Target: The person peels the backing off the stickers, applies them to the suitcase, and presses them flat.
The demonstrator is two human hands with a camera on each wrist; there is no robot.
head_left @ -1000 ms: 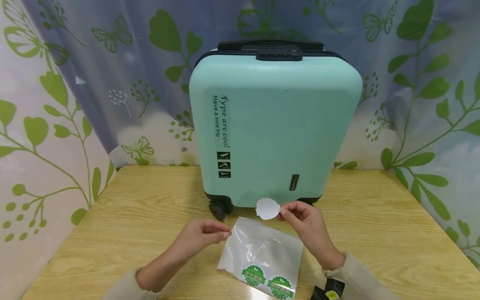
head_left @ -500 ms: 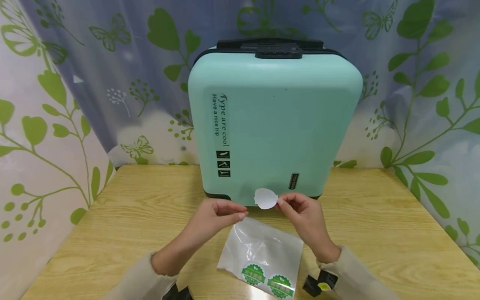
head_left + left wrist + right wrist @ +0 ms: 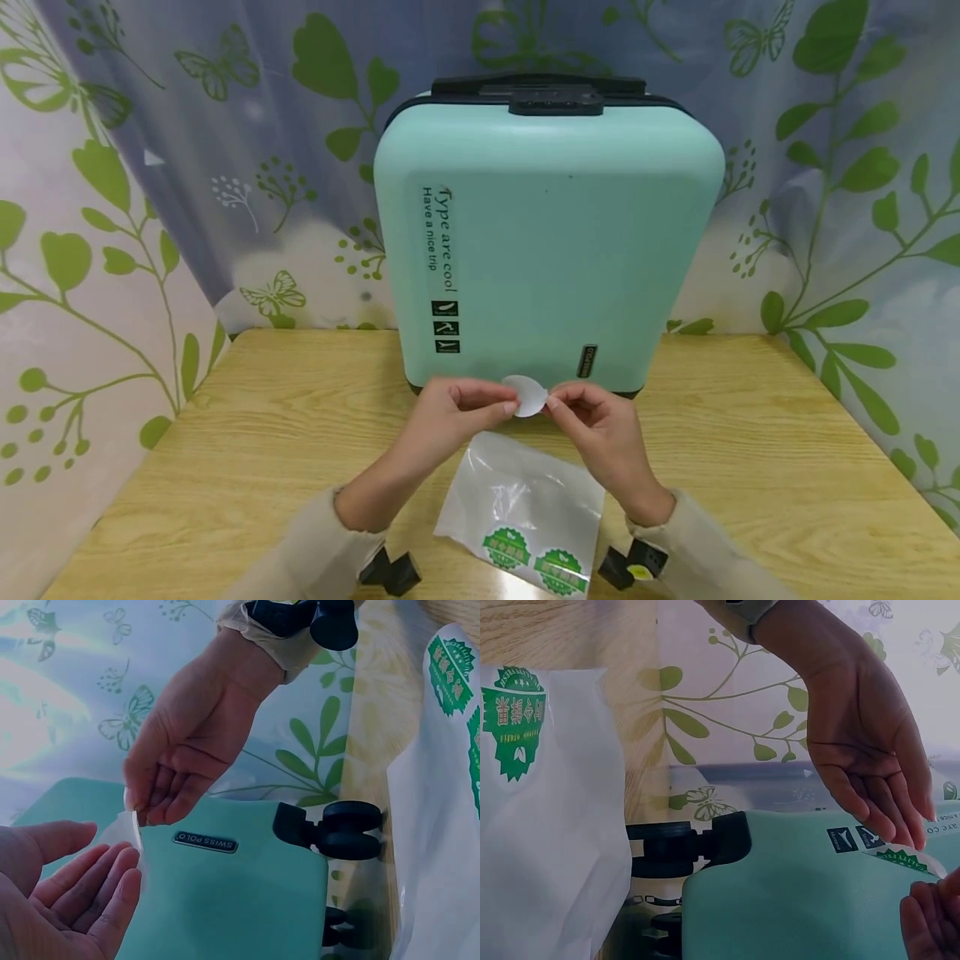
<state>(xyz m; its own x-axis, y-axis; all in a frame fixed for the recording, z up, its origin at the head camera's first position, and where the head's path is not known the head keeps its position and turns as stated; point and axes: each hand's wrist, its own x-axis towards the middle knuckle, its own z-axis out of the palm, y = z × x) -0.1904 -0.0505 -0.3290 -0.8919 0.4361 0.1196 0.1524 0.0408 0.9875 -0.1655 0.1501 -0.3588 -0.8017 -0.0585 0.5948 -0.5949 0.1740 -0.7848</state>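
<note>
A round white sticker (image 3: 531, 397) is held up in front of the lower part of a mint-green suitcase (image 3: 555, 242). My right hand (image 3: 609, 429) pinches its right edge between thumb and fingertips. On the other side, my left hand (image 3: 453, 417) has its fingertips right at the sticker's left edge. The left wrist view shows a gap between the left thumb and the fingers (image 3: 112, 900). Green print on the sticker's other face (image 3: 904, 859) shows in the right wrist view. Below the hands lies a clear-and-white plastic bag (image 3: 525, 483) with two green badge labels.
The suitcase stands upright on a wood-grain table (image 3: 300, 400), its black wheels (image 3: 349, 829) at the bottom. Behind it hangs a leaf-patterned curtain (image 3: 315, 167). Black wrist cameras (image 3: 390, 572) sit on both sleeves.
My left hand has moved up and right from beside the bag to the sticker. The right hand, still pinching the sticker, has risen and shifted slightly left.
</note>
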